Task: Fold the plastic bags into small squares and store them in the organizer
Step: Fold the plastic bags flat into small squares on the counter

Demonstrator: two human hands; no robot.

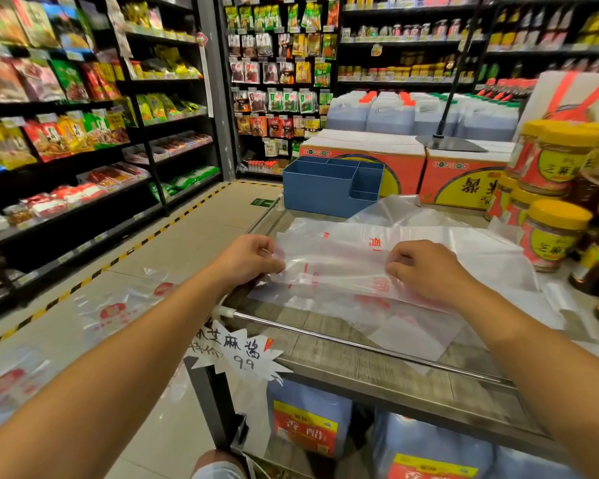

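Observation:
A clear plastic bag (336, 261) with red print lies flat on the shelf top (329, 326), over other clear bags. My left hand (248, 259) pinches its left edge with curled fingers. My right hand (426, 267) pinches the same bag about mid-length, thumb under a raised fold. A blue organizer (325, 193) with several compartments stands behind the bags; the compartments I can see into hold nothing.
Jars with yellow lids (554, 233) crowd the right side. Orange cartons (402, 171) stand behind the organizer. More bags (115, 309) lie on the floor at left. A metal rail (360, 345) runs along the shelf's front. Stocked shelves line the aisle.

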